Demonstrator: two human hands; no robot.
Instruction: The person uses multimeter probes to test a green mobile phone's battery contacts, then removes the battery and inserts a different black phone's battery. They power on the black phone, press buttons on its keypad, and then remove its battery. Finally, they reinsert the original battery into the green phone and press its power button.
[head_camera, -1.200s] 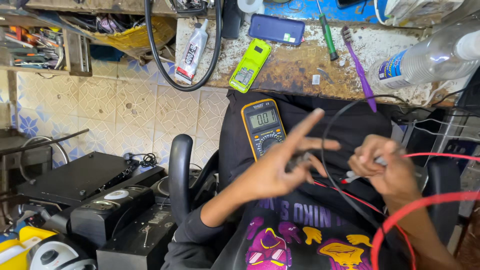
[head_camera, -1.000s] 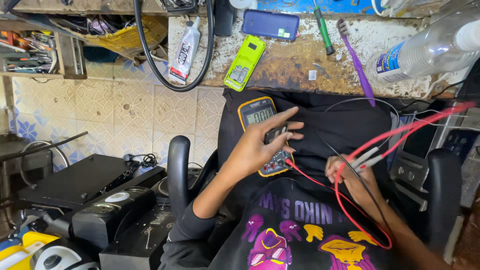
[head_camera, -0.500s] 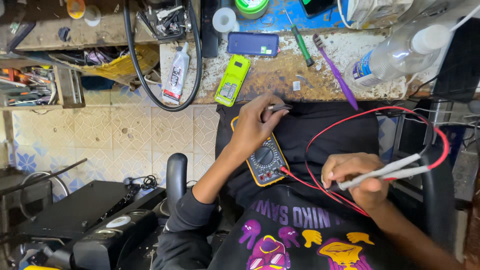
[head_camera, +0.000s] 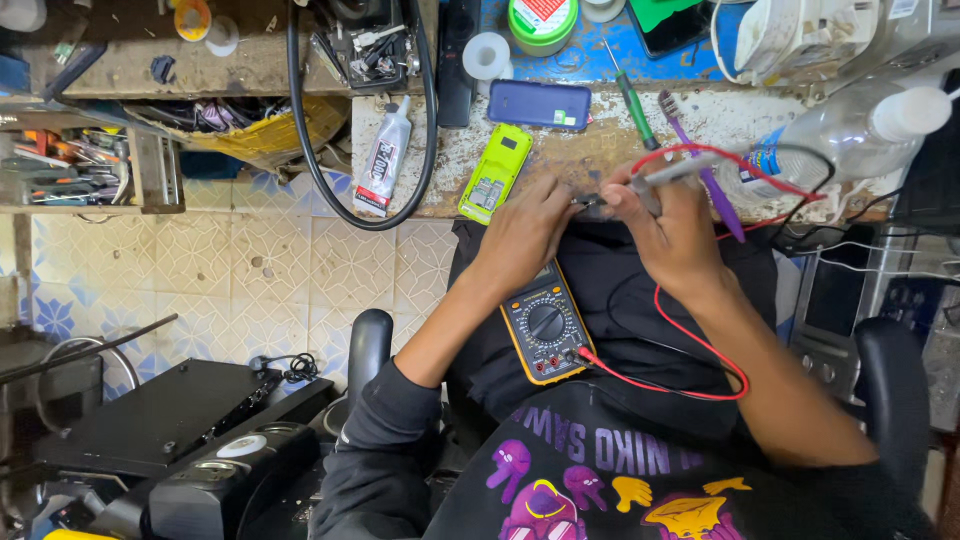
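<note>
Left hand (head_camera: 525, 232) pinching a small dark part (head_camera: 590, 203) at the counter (head_camera: 560, 160) edge; right hand (head_camera: 670, 225) gripping probes (head_camera: 675, 172), tips pointing leftward, touching it.

Below you lies a patterned tile floor (head_camera: 270, 270); a worn, stained workbench (head_camera: 560, 165) runs ahead, and a shelf (head_camera: 150, 170) hangs left.

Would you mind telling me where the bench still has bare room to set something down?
A worn patch of bench lies bare between the blue phone, green phone and both hands. Right of the screwdriver, the toothbrush, bottle and leads crowd it.
</note>
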